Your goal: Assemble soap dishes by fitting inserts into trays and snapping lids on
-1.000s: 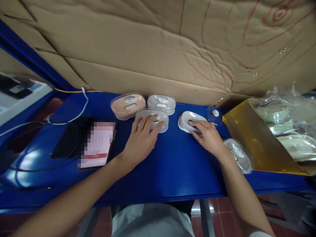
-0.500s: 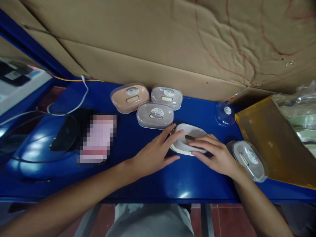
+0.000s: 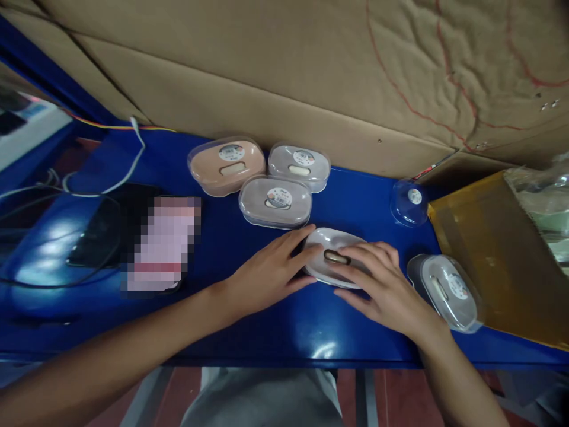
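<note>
A grey oval soap dish (image 3: pixel 323 238) with a slot in its middle lies on the blue table in front of me. My left hand (image 3: pixel 278 267) grips its left end, the index finger over the inside and the thumb at the near rim. Over the right end, my right hand (image 3: pixel 376 279) holds the dish, its fingertips inside near the slot and its thumb low at the near side. The right end of the dish is hidden under those fingers.
Behind stand a peach soap dish (image 3: pixel 222 169) and two grey ones (image 3: pixel 299 155) (image 3: pixel 275 204) under clear lids. Another lidded dish (image 3: pixel 448 290) sits at right, by a cardboard box (image 3: pixel 498 255). A loose clear lid (image 3: pixel 409 207), a phone (image 3: pixel 164 243) and cables (image 3: pixel 133 160) lie around.
The grey dish part, tilted over a paler base before, now sits flatter on it. The slot shows more plainly. My right hand's fingers have shifted on the dish, and the view has moved slightly.
</note>
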A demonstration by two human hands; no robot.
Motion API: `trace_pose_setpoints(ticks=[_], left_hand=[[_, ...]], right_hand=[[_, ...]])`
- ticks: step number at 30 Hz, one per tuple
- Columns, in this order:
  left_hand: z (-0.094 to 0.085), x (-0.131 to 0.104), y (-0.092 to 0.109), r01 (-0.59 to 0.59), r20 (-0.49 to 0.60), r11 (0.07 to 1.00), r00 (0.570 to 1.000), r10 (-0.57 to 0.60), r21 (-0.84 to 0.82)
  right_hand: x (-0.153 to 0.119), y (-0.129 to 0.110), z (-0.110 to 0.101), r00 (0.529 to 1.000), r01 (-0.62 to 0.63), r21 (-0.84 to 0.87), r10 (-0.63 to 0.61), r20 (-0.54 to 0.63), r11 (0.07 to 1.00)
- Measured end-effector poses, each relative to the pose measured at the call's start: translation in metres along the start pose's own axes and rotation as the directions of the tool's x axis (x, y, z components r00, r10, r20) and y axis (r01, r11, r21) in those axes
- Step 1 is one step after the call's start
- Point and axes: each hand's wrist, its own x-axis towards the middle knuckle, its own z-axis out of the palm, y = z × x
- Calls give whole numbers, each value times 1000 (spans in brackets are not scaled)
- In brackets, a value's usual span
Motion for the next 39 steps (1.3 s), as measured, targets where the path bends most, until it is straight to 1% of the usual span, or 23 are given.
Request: trace_pose_setpoints(ticks=[3, 6, 10, 12, 13, 14, 15, 16, 17, 18, 19, 20, 21, 23, 25, 27, 29, 30, 33, 35, 36, 37, 39], left_hand=[[-5, 1, 1, -12, -27, 998, 1000, 13, 58], [-13, 4, 4, -42, -28, 989, 999, 47, 142], [-22, 5, 8, -126, 66, 952, 992, 112, 279], [-24, 5, 10, -163, 115, 929, 985, 132, 331], [-25, 4, 11, -174, 128, 920, 982, 137, 351], [-25, 3, 12, -183, 131, 913, 981, 144, 365], [-26, 1, 13, -190, 126, 908, 980, 153, 373], [-26, -1, 13, -196, 119, 906, 980, 163, 375], [-26, -4, 13, -200, 112, 907, 979, 170, 371], [-27, -7, 13, -202, 106, 910, 979, 175, 362], [-28, -10, 12, -201, 100, 915, 979, 177, 351], [-28, -13, 11, -197, 94, 920, 980, 175, 339], [-29, -16, 10, -190, 86, 926, 982, 171, 326], [-31, -20, 7, -177, 62, 937, 984, 166, 301], [-33, -23, 4, -168, 46, 945, 986, 161, 281], [-34, -25, 2, -156, 40, 951, 988, 151, 266], [-34, -25, 1, -129, 33, 960, 992, 125, 250], [-34, -26, 1, -111, 28, 966, 994, 108, 234], [-32, -25, 0, -44, 11, 988, 999, 43, 150], [-30, -24, 0, 17, -10, 997, 1000, -16, 74], [-29, -24, 0, 53, -20, 998, 998, -52, 30], [-29, -24, 0, 91, -23, 996, 996, -91, -21], [-27, -24, -1, 163, -2, 978, 986, -164, -134]], right_hand=[[-2, 4, -7, 1000, -22, 3, 22, -2, 1000], [0, 4, -7, 1000, 7, -15, -7, 6, 1000], [4, 0, -2, 999, 45, -85, -43, 24, 995], [5, 1, -2, 998, 63, -55, -62, 19, 996], [6, 4, -2, 999, 55, -34, -55, 0, 998], [8, 8, -2, 999, 15, -29, -16, -33, 999], [10, 14, -1, 995, -67, -47, 63, -81, 997], [12, 21, 1, 974, -191, -88, 178, -143, 978], [14, 29, 3, 927, -340, -141, 306, -215, 930], [16, 38, 6, 861, -482, -190, 422, -286, 855], [18, 46, 10, 792, -592, -224, 507, -341, 774], [19, 53, 14, 739, -661, -246, 559, -376, 709], [20, 58, 17, 712, -694, -262, 585, -388, 671], [19, 62, 22, 710, -698, -270, 592, -382, 663], [15, 60, 23, 713, -690, -260, 575, -401, 675], [12, 55, 22, 690, -709, -240, 582, -430, 664], [9, 53, 21, 674, -722, -193, 614, -410, 664], [8, 53, 21, 681, -715, -159, 626, -380, 681], [2, 56, 15, 731, -645, -17, 610, -307, 764], [-2, 56, 8, 761, -571, 141, 586, -277, 809], [-4, 53, 4, 789, -516, 241, 566, -240, 822], [-5, 49, 0, 827, -449, 345, 529, -190, 825], [-5, 38, -5, 912, -314, 506, 404, -76, 803]])
